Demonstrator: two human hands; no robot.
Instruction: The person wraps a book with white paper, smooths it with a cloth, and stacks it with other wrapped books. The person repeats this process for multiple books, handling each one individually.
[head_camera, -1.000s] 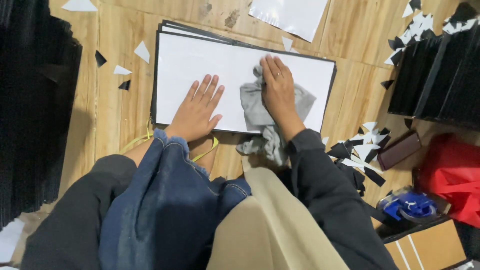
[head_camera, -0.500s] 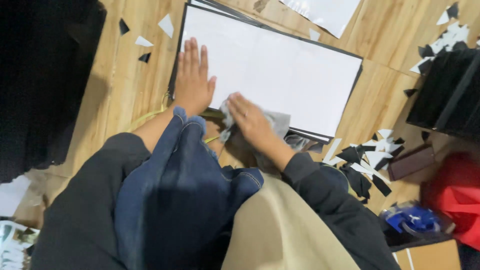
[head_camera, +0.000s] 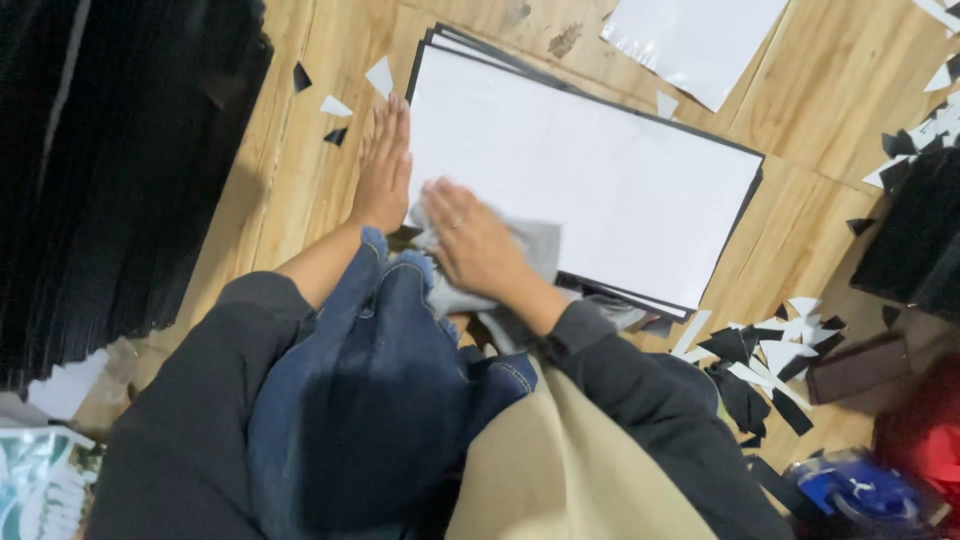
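At the far left a tall stack of black sheets (head_camera: 110, 170) stood on the wooden floor (head_camera: 290, 180), and a few small black and white offcuts (head_camera: 335, 105) lay just beside its upper edge. Your left hand (head_camera: 383, 170) lay flat and open, fingers together and stretched forward, along the left edge of the white board (head_camera: 590, 180), palm down, gripping nothing. The board topped a thin pile of black-edged boards lying at an angle on the floor. Just to the right, your right hand (head_camera: 470, 240) pressed down on a grey cloth (head_camera: 530, 250) at the near left corner of that board, fingers spread over the fabric; the blur meant I could not tell whether they pinched it or only pushed on it. The 2 hands were close together but not touching. Your knee in blue denim (head_camera: 380, 400) sat below both wrists. Farther right, a heap of black and white paper scraps (head_camera: 770, 350) lay beside a dark brown pouch (head_camera: 855, 368), with a blue object (head_camera: 860, 490) and something red (head_camera: 925, 430) at the lower right corner. Another white sheet (head_camera: 690, 35) lay at the top.
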